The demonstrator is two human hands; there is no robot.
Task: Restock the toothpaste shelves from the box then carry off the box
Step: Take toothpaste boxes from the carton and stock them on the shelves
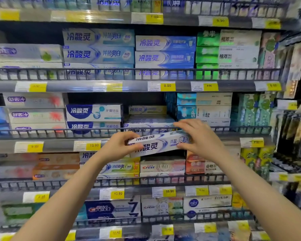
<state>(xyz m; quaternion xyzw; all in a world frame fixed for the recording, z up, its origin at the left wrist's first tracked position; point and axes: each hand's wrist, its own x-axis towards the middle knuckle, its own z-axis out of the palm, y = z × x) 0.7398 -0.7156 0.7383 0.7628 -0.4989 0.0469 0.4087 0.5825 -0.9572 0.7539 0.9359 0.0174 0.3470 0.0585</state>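
Observation:
A white and blue toothpaste carton (pixel 159 144) is held lengthwise in front of the middle shelf, slightly tilted up to the right. My left hand (pixel 119 146) grips its left end, thumb on the front face. My right hand (pixel 198 134) holds its right end, fingers over the top and thumb underneath. Just behind it, a low stack of matching cartons (pixel 149 121) lies on the shelf behind the wire rail (pixel 94 131). The supply box is out of view.
Shelves of stacked toothpaste cartons fill the view, each fronted by a dark wire rail and yellow price tags (pixel 93 145). A dark gap (pixel 115 98) sits above the low stacks in the middle shelf. Hanging packets (pixel 295 129) line the right side.

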